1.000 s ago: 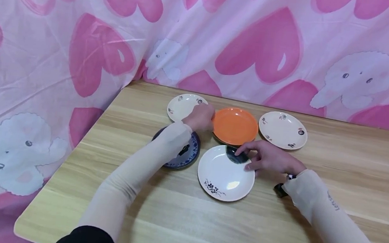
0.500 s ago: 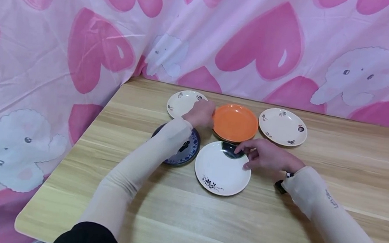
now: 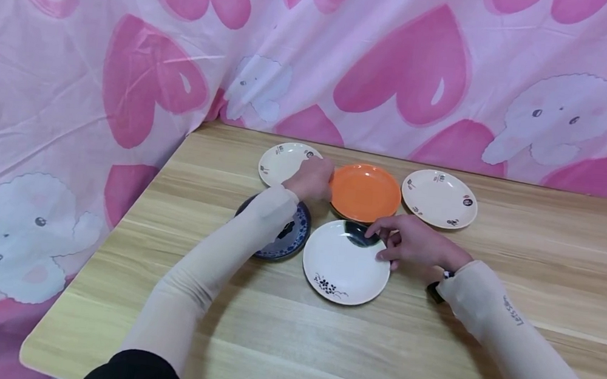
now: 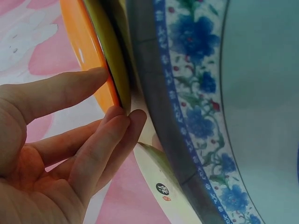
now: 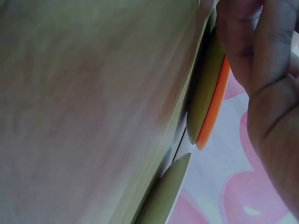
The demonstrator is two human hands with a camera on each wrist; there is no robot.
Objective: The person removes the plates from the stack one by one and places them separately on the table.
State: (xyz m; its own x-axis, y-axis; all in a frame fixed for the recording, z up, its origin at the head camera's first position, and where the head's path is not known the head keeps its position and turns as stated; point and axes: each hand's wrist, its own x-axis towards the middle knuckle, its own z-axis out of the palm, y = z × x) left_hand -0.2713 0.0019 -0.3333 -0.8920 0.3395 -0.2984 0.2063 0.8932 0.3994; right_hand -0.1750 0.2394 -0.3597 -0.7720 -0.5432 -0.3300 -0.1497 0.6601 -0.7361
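Observation:
My left hand is at the left edge of the orange plate, pinching its rim; in the left wrist view the thumb lies on the rim and the fingertips come up against the edge. Something olive-green shows directly beneath the orange plate. My right hand grips the right rim of a white plate with a dark patch and a small flower drawing, one finger lying on the patch. In the right wrist view the hand's fingers are partly cut off.
A blue-patterned plate lies under my left forearm, partly hidden. Cream plates with small motifs stand at the back left and the back right. Behind the wooden table hangs a pink heart-patterned cloth.
The white plate has shifted slightly left with my right hand, and the glare on it has gone. My left hand stays at the orange plate. The head view has moved a little.

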